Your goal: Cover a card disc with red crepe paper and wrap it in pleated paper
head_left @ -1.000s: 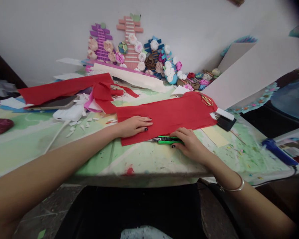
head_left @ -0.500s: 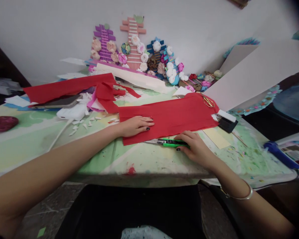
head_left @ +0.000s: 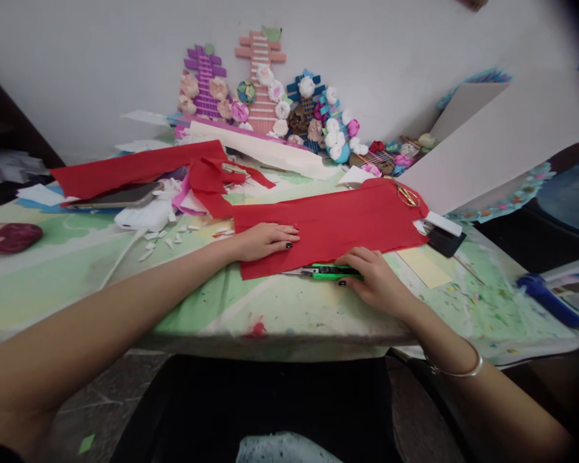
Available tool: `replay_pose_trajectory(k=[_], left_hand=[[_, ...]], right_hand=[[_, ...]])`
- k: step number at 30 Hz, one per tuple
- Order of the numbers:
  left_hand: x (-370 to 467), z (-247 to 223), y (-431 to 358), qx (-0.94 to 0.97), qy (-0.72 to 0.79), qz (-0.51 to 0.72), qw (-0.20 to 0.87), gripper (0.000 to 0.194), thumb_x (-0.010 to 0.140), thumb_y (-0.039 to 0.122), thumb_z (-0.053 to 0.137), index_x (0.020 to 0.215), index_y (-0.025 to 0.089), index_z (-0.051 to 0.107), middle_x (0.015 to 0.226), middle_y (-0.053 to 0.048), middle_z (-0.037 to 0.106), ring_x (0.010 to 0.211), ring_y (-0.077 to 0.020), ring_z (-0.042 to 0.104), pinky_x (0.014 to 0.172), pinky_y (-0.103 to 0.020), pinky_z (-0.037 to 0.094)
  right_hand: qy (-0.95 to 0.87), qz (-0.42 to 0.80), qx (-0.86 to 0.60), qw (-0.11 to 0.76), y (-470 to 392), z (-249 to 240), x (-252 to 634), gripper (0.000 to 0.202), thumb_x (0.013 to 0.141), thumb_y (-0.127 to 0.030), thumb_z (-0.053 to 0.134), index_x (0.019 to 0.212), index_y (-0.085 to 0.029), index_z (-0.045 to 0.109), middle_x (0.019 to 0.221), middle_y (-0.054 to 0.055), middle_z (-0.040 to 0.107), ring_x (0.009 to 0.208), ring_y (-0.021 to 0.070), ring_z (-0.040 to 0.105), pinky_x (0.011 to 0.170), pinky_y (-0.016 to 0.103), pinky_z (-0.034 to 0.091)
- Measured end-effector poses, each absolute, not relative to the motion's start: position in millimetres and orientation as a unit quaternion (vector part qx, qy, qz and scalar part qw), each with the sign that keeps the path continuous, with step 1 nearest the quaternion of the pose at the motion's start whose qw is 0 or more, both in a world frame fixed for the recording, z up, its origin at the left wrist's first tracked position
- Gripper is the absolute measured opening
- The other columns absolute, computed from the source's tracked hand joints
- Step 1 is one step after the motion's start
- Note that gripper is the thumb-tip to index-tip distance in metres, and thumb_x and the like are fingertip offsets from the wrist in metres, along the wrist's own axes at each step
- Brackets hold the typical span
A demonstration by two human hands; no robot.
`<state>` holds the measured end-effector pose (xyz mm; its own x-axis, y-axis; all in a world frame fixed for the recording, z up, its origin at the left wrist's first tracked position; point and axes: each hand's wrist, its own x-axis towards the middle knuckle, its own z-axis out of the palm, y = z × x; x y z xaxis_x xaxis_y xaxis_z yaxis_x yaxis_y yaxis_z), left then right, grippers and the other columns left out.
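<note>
A long piece of red crepe paper (head_left: 338, 222) lies across the table in front of me. My left hand (head_left: 265, 241) rests flat on its left part, fingers stretched out toward the right. Along the paper's near edge lies a green and black utility knife (head_left: 325, 272), its blade out and pointing left at the paper's lower edge. My right hand (head_left: 371, 276) is closed around the knife's handle, which the fingers partly cover. Gold-handled scissors (head_left: 408, 197) lie on the paper's far right corner.
At the left are another red paper strip (head_left: 139, 168), a phone (head_left: 118, 196), a white charger (head_left: 145, 215) and paper scraps. Flower-decorated stick crafts (head_left: 260, 90) lean on the wall. A black item (head_left: 446, 242) and a blue glue gun (head_left: 550, 299) lie at the right.
My right hand and the utility knife have shifted slightly left along the paper's near edge. My left hand stays flat on the paper. The view has shifted a little.
</note>
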<state>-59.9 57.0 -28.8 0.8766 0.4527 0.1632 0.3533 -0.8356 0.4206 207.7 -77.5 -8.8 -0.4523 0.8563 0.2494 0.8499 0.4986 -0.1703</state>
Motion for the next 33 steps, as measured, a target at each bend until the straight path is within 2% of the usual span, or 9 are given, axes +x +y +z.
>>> replay_pose_trajectory(k=[5,13,20,27,33], left_hand=[[-62,-29,58,0.935,0.227,0.153,0.227,0.037,0.097,0.032,0.038,0.125,0.02,0.06,0.139,-0.003,0.052,0.134,-0.0158,0.041,0.112,-0.033,0.03],[-62,-32,58,0.949,0.207,0.153,0.181,0.038,0.093,0.032,0.048,0.13,0.025,0.056,0.138,-0.002,0.054,0.134,-0.0175,0.042,0.111,-0.034,0.031],[-61,-32,57,0.954,0.202,0.152,0.163,0.039,0.092,0.031,0.052,0.13,0.021,0.056,0.137,-0.005,0.054,0.134,-0.019,0.042,0.111,-0.034,0.032],[-61,-33,58,0.953,0.197,0.162,0.163,0.036,0.092,0.03,0.052,0.128,0.024,0.058,0.136,-0.004,0.055,0.133,-0.0187,0.043,0.11,-0.034,0.034],[-61,-32,57,0.951,0.2,0.163,0.169,0.036,0.092,0.029,0.053,0.127,0.021,0.058,0.136,-0.005,0.056,0.133,-0.0182,0.043,0.11,-0.033,0.034]], right_hand=[[-0.85,0.015,-0.503,0.155,-75,-10,204,0.019,0.086,-0.016,0.053,0.104,-0.02,0.058,0.101,0.01,0.061,0.097,0.0253,0.054,0.08,0.037,0.036],[-0.859,0.01,-0.488,0.151,-74,-7,182,0.021,0.088,-0.018,0.051,0.106,-0.019,0.06,0.103,0.012,0.061,0.098,0.0264,0.054,0.082,0.04,0.036],[-0.862,0.01,-0.485,0.145,-84,-5,186,0.019,0.088,-0.018,0.052,0.105,-0.019,0.059,0.1,0.011,0.061,0.094,0.025,0.055,0.08,0.038,0.036],[-0.852,0.014,-0.494,0.175,-95,-10,199,0.017,0.088,-0.019,0.053,0.104,-0.02,0.058,0.104,0.011,0.063,0.097,0.0252,0.056,0.081,0.039,0.039],[-0.853,0.002,-0.498,0.157,-86,-10,190,0.02,0.087,-0.019,0.054,0.106,-0.019,0.059,0.103,0.011,0.061,0.096,0.0263,0.054,0.079,0.039,0.039]])
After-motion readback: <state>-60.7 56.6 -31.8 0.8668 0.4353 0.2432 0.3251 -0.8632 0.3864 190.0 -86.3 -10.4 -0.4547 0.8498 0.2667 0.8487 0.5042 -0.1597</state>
